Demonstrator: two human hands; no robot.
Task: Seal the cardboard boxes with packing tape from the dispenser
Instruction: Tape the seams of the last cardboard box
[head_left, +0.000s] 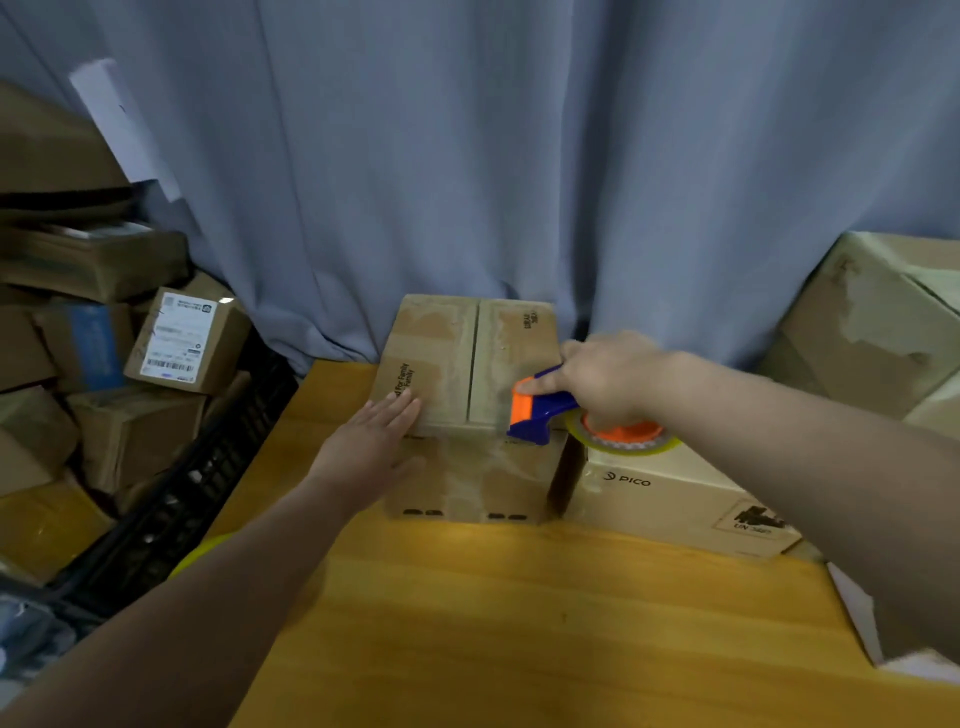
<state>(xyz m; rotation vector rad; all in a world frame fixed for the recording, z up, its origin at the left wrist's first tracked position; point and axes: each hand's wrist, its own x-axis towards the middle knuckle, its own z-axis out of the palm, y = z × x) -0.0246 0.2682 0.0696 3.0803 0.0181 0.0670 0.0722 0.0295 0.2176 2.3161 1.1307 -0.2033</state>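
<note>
The scene is lit dimly and evenly, with a bluish cast. A bright glare patch is seen on the wooden table (519, 597) in front of the cardboard box (467, 374). Soft blur is noticed everywhere, and the edges are bent by wide-angle distortion.

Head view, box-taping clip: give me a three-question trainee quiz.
1. True or false: the blue and orange tape dispenser is in the right hand.
2. Where does the left hand rest? A) on the near left corner of the brown cardboard box; B) on the pale PICO-printed box; C) on the wooden table.
3. Is the brown box's centre seam already taped?

Key: 1 true. 2 A. 3 No: the seam shows as an open dark line.
</note>
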